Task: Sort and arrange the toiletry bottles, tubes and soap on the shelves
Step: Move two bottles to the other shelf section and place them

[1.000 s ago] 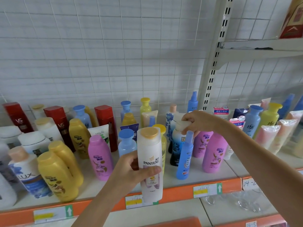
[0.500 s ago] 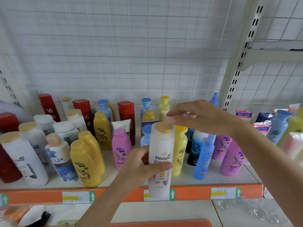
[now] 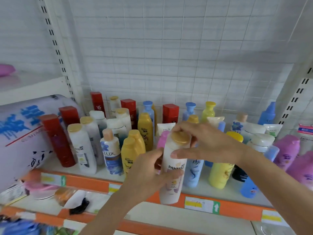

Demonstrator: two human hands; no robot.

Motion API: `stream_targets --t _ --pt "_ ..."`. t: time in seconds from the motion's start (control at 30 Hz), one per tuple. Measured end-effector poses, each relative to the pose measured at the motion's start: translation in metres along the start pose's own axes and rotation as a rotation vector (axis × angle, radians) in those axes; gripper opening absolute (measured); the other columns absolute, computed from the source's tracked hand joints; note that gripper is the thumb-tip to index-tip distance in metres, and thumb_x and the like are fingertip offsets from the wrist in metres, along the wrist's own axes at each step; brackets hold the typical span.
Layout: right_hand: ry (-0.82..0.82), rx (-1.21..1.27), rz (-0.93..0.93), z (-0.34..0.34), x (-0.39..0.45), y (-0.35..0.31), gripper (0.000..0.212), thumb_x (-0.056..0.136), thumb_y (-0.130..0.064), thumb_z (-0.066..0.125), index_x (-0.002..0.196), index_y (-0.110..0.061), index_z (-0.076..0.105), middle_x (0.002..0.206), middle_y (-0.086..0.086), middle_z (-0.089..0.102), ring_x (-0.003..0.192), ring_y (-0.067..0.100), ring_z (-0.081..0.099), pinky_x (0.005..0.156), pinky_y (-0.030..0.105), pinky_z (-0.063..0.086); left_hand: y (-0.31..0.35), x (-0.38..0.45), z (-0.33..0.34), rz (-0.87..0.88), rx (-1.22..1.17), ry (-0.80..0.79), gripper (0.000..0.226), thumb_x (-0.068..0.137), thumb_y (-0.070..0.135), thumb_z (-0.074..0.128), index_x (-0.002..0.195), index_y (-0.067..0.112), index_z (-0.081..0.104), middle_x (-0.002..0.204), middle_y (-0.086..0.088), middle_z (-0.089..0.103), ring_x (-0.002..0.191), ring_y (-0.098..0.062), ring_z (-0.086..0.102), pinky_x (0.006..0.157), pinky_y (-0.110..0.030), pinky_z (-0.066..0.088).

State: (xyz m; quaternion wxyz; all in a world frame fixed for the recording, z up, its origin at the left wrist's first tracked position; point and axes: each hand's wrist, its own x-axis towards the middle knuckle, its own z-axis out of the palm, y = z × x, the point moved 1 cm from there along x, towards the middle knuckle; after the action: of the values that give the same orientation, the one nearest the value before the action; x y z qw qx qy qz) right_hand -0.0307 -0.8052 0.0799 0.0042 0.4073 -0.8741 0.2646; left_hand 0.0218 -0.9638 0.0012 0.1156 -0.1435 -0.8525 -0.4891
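Observation:
A white Pantene bottle (image 3: 172, 170) with a gold cap is held upright in front of the shelf (image 3: 240, 189). My left hand (image 3: 145, 173) grips its lower body. My right hand (image 3: 203, 143) wraps its top, fingers over the cap and thumb across the front. Behind it stand a pink bottle (image 3: 162, 139), a light blue bottle (image 3: 193, 170) and a yellow bottle (image 3: 220, 173). More white Pantene bottles (image 3: 83, 150) stand at the left with a Lux bottle (image 3: 111, 153), amber bottles (image 3: 132, 150) and red boxes (image 3: 57, 141).
A large wrapped package (image 3: 22, 133) with blue print fills the shelf's left end. Pink bottles (image 3: 286, 151) and tubes stand at the right. An orange price strip (image 3: 237, 209) edges the shelf. Loose packets lie on the lower shelf (image 3: 50, 194). Slotted uprights frame the bay.
My right hand left the bottles at the right and closed over the top of the Pantene bottle. The view swung left, bringing in the big package and left upright.

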Motion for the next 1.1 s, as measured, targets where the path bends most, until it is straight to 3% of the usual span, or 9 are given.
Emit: stream_targets --t 0.23,0.33,0.47,0.53,0.67,0.8,0.93,1.0,1.1 --pt "0.094 0.047 -0.047 0.016 0.043 -0.028 0.034 0.071 -0.040 0.073 0.095 -0.024 0.056 0.080 -0.011 0.058 0.075 0.000 0.051 0.066 0.011 0.041 -0.015 -0.022 -0.085 0.083 0.235 0.265 0.024 0.079 0.040 0.062 0.097 0.026 0.067 0.087 0.019 0.068 0.085 0.003 0.062 0.072 -0.008 0.046" --pt "0.140 0.170 -0.046 0.022 0.064 -0.041 0.024 0.071 -0.039 0.073 0.078 -0.035 0.050 0.068 -0.017 0.053 0.065 0.003 0.047 0.062 0.016 0.038 -0.031 -0.028 -0.121 0.061 0.328 0.354 0.014 0.083 0.024 0.065 0.096 0.021 0.069 0.087 0.015 0.069 0.085 0.003 0.062 0.074 -0.007 0.046" --pt "0.269 0.364 -0.029 0.019 0.097 -0.060 0.022 0.074 -0.030 0.073 0.083 -0.025 0.055 0.078 -0.005 0.059 0.061 0.001 0.056 0.053 0.021 0.049 -0.052 -0.028 -0.167 0.031 0.456 0.449 0.014 0.084 0.017 0.064 0.097 0.020 0.068 0.092 0.015 0.066 0.088 0.003 0.060 0.077 -0.006 0.045" --pt "0.340 0.396 -0.027 0.013 0.115 -0.069 0.024 0.075 -0.029 0.073 0.087 -0.018 0.056 0.081 0.002 0.062 0.066 0.012 0.063 0.054 0.029 0.055 -0.059 -0.025 -0.186 0.009 0.516 0.472 0.015 0.084 0.016 0.063 0.098 0.021 0.067 0.093 0.012 0.066 0.086 0.002 0.061 0.078 -0.008 0.045" --pt "0.465 0.416 -0.046 0.003 0.151 -0.083 0.033 0.078 -0.028 0.071 0.097 -0.008 0.052 0.091 0.011 0.065 0.070 0.017 0.067 0.056 0.027 0.057 -0.075 -0.016 -0.213 -0.013 0.600 0.435 0.016 0.084 0.021 0.065 0.100 0.021 0.067 0.092 0.012 0.062 0.085 -0.003 0.060 0.079 -0.024 0.052" --pt "0.547 0.337 -0.033 0.002 0.184 -0.093 0.035 0.079 -0.028 0.070 0.101 -0.011 0.049 0.096 0.006 0.060 0.070 0.020 0.065 0.061 0.032 0.058 -0.092 -0.008 -0.225 -0.048 0.652 0.299 0.023 0.086 0.028 0.061 0.108 0.022 0.064 0.103 0.011 0.060 0.093 -0.004 0.058 0.084 -0.029 0.052" --pt "0.549 0.254 0.011 0.013 0.213 -0.095 0.039 0.081 -0.025 0.069 0.110 -0.010 0.048 0.098 0.005 0.055 0.062 0.016 0.060 0.047 0.011 0.049 -0.102 -0.005 -0.230 -0.024 0.676 0.196 0.026 0.087 0.033 0.057 0.110 0.023 0.064 0.106 0.011 0.059 0.092 -0.001 0.054 0.084 -0.023 0.049" --pt "0.536 0.198 0.046 0.022 0.226 -0.091 0.040 0.081 -0.025 0.069 0.112 -0.010 0.047 0.098 0.004 0.053 0.062 0.023 0.060 0.052 0.015 0.049 -0.103 -0.003 -0.234 -0.010 0.684 0.170 0.024 0.087 0.036 0.057 0.108 0.025 0.064 0.104 0.013 0.058 0.089 -0.001 0.054 0.081 -0.024 0.049" --pt "0.511 0.177 0.099 0.031 0.241 -0.083 0.041 0.082 -0.024 0.068 0.113 -0.011 0.046 0.097 0.005 0.054 0.072 0.032 0.063 0.070 0.034 0.053 -0.100 0.004 -0.238 0.000 0.679 0.154 0.022 0.087 0.037 0.057 0.103 0.025 0.065 0.100 0.012 0.059 0.086 -0.003 0.056 0.078 -0.026 0.051"
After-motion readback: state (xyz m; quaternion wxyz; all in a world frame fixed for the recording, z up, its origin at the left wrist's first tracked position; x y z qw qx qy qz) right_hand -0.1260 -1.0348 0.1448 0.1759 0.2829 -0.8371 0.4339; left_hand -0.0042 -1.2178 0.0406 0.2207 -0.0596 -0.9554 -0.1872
